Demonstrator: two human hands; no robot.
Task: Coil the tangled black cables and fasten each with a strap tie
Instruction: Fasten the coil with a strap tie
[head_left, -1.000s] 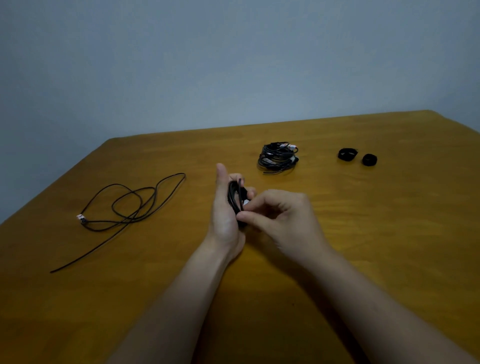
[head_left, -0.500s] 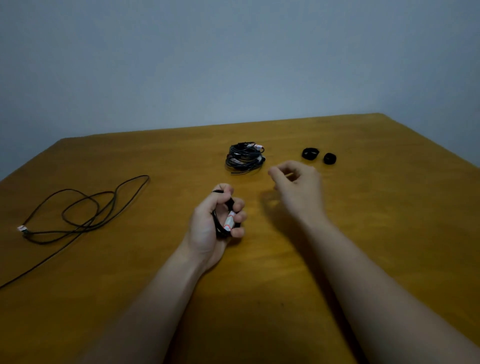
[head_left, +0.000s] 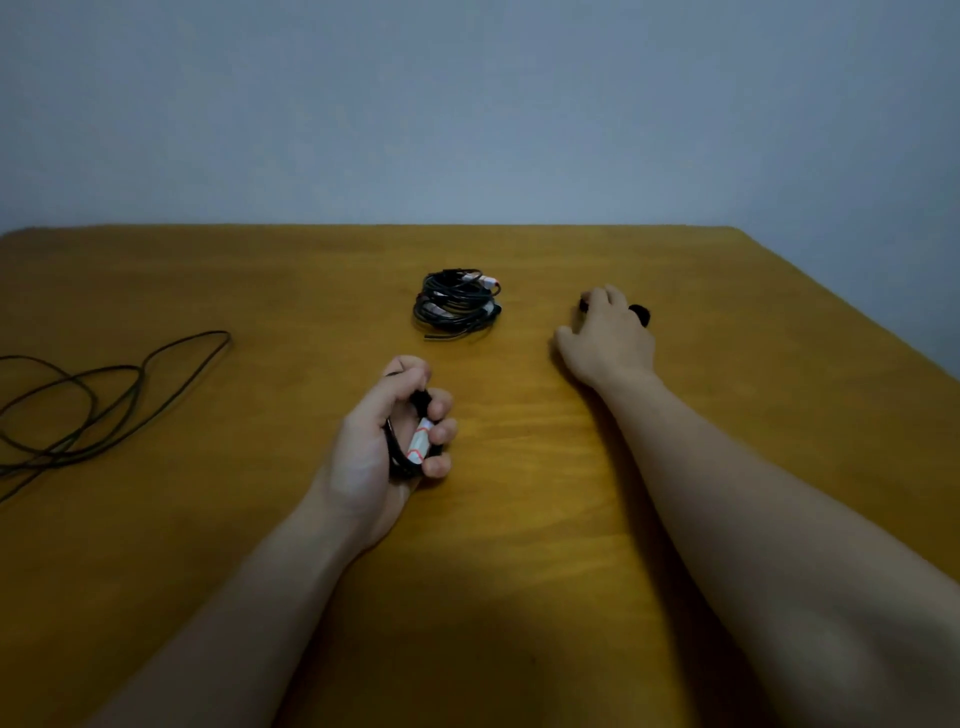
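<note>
right hand (head_left: 608, 340) moved, over strap ties (head_left: 642, 314)

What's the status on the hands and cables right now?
Left hand grips coiled cable. Right hand on strap ties, grasp unclear. Loose cable at left uncoiled; bundle mid-table, nothing blocking.

A second ago the right hand (head_left: 608, 338) pinched the coiled cable (head_left: 399, 453) at the middle of the frame. Now it has gone to the upper right and lies over the two strap ties (head_left: 641, 313); whether it grips one is hidden. The left hand (head_left: 374, 457) has curled its fingers around the coil, and a white connector (head_left: 420, 441) now shows between them.
</note>
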